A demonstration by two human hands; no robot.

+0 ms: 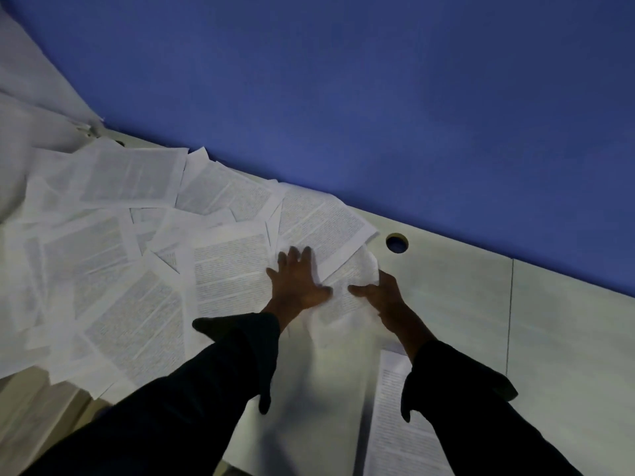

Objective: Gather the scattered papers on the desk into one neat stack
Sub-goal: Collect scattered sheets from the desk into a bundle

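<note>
On the pale surface [446, 304] in the head view, the papers [137, 269] are spread in a big overlapping mess across the left half, right up against the blue partition [378, 97]. One loose sheet [395, 424] lies apart, near the bottom edge under the right sleeve. The left hand [297, 283] lies flat with fingers spread on a printed page, pressing it down. The right hand [378, 293] has its thumb on top of a slightly crumpled sheet [350, 286] and looks like it's pinching the edge, though the fingers underneath are hidden, so that's a guess. There's a round cable hole [397, 242] just beside the pile.

Judging by the look, this stuff is light, floppy and slippery sheet on sheet, so it'll slide easily but also crease fast. Probably best to sweep pages together with flat palms, then take the bundle by its long edges and tap it square. Nothing is stacked yet, so it's early days.
</note>
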